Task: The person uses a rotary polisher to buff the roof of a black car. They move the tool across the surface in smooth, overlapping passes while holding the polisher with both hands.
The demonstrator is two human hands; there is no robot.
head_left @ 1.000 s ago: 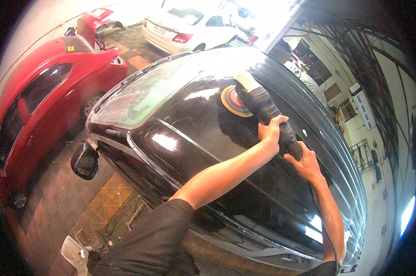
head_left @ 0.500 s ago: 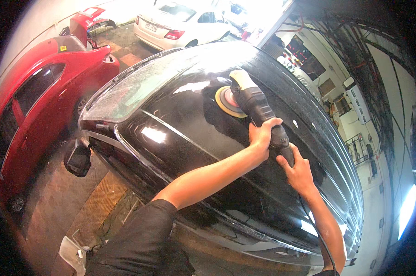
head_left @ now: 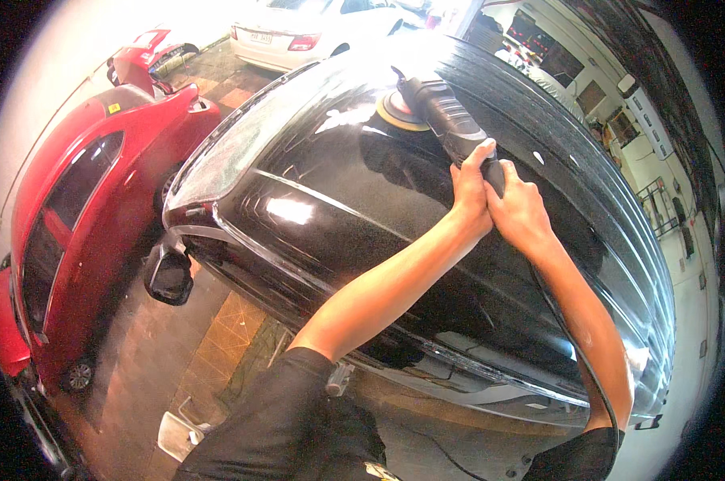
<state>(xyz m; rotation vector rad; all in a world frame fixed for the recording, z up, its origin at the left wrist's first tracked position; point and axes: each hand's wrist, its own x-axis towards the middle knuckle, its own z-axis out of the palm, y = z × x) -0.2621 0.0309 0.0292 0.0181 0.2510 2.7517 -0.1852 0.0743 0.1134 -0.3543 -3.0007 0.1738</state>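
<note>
Polisher point(head_left: 446, 112) sits on the roof point(head_left: 330, 180) of a black car point(head_left: 250, 260), yellow-edged pad point(head_left: 401, 120) facing down. Left hand point(head_left: 471, 183) wraps around it; right hand point(head_left: 520, 204) clasps its rear end point(head_left: 497, 178), just beside the left. Red car point(head_left: 98, 216) stands leftward, well apart.

Up at the top, left of centre, we spot a pale licence plate point(head_left: 260, 37) on the tail of a white car point(head_left: 278, 56), dark characters running across it in one row! Over in the upper left, we catch a small yellow sticker point(head_left: 114, 107) on a red car point(head_left: 112, 204), its dark marking too tiny for us to read. That's all the lettering we can pick out.
</note>
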